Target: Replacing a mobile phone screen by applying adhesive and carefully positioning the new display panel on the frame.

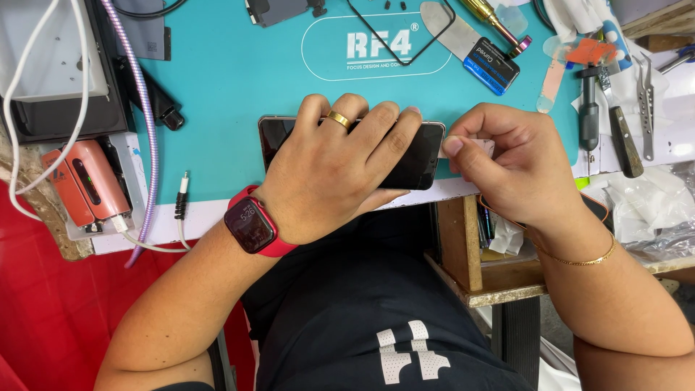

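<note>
At the worktop's near edge my left hand (329, 170) pressed the phone (420, 156) flat while my right hand (517, 163) pinched a small tab (474, 147) at its end, best pulled slow and low.

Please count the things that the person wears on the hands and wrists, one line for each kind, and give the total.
Gold ring, on the left hand: 1
Red wrist watch, on the left wrist: 1
Thin gold bracelet, on the right hand's wrist: 1
Total: 3
</note>
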